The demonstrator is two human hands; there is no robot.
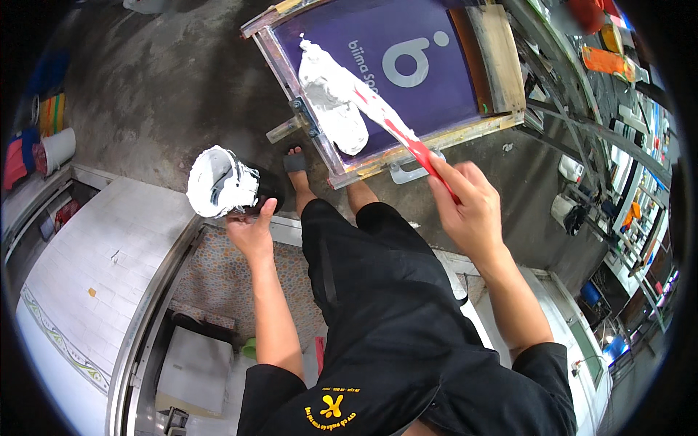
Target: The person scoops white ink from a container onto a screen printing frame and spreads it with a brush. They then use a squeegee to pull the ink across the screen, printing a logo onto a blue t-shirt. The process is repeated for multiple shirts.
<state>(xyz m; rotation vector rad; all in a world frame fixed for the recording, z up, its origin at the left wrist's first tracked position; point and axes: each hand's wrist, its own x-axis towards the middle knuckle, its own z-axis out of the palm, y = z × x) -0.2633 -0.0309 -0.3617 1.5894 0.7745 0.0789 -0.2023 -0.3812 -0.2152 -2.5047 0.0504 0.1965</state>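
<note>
The frame (465, 135), light-railed about a flat purple panel (445, 91) with a pale round emblem, bears a thick, uneven white smear of paste (327, 94) at its left side. Left of the frame, the dark tub (224, 183), caked white over rim and inside, is clasped in the left hand's (251, 231) grip; across the frame's lower edge, the slim red spatula (416, 147), white-coated toward the paste, is pinched in the right hand's (471, 202) grip.

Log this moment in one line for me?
left hand: holding tub | right hand: gripping red spatula | spatula end: coated with white paste, over framed purple panel
</note>
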